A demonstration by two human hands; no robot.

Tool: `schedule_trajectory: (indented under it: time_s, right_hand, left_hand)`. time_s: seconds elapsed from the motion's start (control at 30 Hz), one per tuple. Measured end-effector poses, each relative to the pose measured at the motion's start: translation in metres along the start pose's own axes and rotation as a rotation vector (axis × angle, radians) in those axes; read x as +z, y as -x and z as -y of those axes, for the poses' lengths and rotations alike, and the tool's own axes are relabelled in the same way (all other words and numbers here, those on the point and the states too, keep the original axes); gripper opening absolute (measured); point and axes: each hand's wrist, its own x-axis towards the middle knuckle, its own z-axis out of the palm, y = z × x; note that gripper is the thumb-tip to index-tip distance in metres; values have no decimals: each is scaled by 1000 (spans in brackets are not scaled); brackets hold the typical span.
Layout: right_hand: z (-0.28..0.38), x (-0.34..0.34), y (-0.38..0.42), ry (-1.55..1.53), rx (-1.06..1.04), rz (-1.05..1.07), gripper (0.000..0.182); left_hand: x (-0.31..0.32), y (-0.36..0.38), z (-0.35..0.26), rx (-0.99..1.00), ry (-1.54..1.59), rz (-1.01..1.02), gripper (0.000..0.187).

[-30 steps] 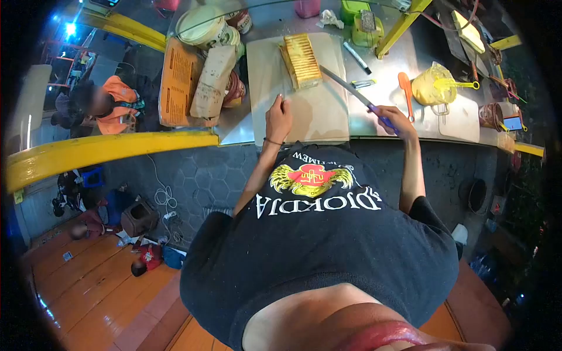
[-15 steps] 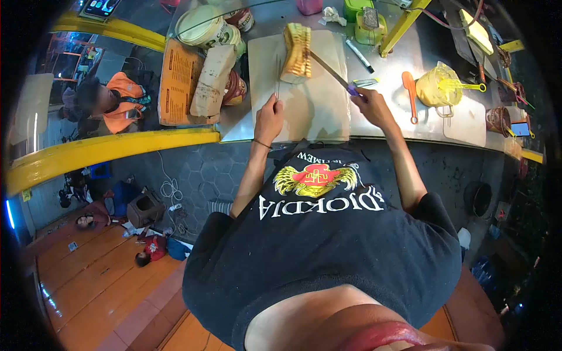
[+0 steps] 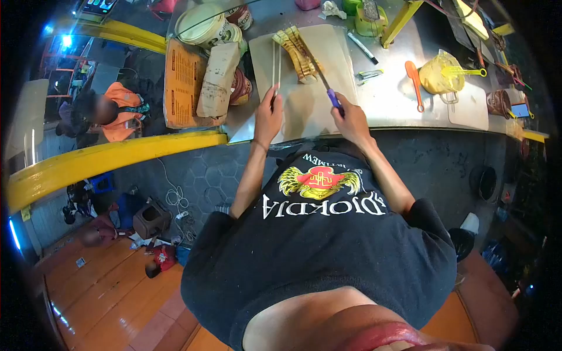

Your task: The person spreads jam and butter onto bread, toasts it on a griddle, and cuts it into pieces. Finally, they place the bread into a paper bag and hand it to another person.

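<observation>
A browned, layered piece of food (image 3: 297,54), like stacked toast, sits on a light sheet (image 3: 316,114) on the metal table. My left hand (image 3: 268,117) is closed round a pair of thin metal tongs (image 3: 276,64), whose tips reach the food's left side. In my right hand (image 3: 351,120) is a knife with a purple handle (image 3: 334,99); its blade lies along the food's right side.
An orange printed box (image 3: 182,82), a paper-wrapped block (image 3: 218,79) and white tubs (image 3: 201,24) stand at the left. Rightward are a marker (image 3: 362,48), an orange spatula (image 3: 414,85) and a tub of yellow spread (image 3: 438,75). A person in orange (image 3: 120,108) is beyond the yellow rail (image 3: 117,153).
My right hand has moved left and turned the knife steeper, along the food's right side. The food is now tilted, its top further left. My left hand still holds the tongs.
</observation>
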Motion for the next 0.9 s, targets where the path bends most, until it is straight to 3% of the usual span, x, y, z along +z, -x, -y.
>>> schedule_trajectory:
  time_s: [0.03, 0.1, 0.2, 0.23, 0.3, 0.4, 0.43, 0.5, 0.6, 0.7, 0.8, 0.9]
  right_hand:
    - [-2, 7, 4, 2, 7, -4, 42]
    - [-8, 20, 11, 16, -10, -30, 41]
    - [-11, 13, 41, 37, -27, -28, 44]
    - [-11, 9, 51, 50, -24, -6, 44]
    - [-17, 4, 66, 111, -34, 12, 47]
    - [-19, 7, 72, 98, 17, 88, 50]
    - [-18, 11, 63, 115, -27, 36, 49]
    - [-21, 26, 34, 175, -84, -61, 44]
    - [-21, 54, -34, 191, -235, -202, 37]
    - [-28, 54, -43, 320, -147, -80, 44]
    - [-36, 43, -19, 291, -169, -77, 41]
    - [-32, 50, -50, 355, -184, -98, 40]
  left_hand:
    - [9, -11, 2, 1, 2, 8, 36]
    - [24, -33, 10, 362, -52, -136, 36]
    - [32, -58, 37, 491, -129, -207, 36]
    - [28, -53, 32, 490, -127, -198, 36]
    - [15, -47, 21, 239, -158, -69, 36]
    - [5, -45, 16, 117, -200, 19, 36]
    - [7, -48, 21, 117, -201, 21, 36]
    - [18, -60, 31, 458, -78, -119, 36]
    - [32, -76, 31, 381, -94, -88, 34]
    - [23, -76, 15, 247, -168, -16, 32]
    - [20, -86, 18, 286, -184, 59, 33]
    - [27, -87, 17, 309, -142, 38, 31]
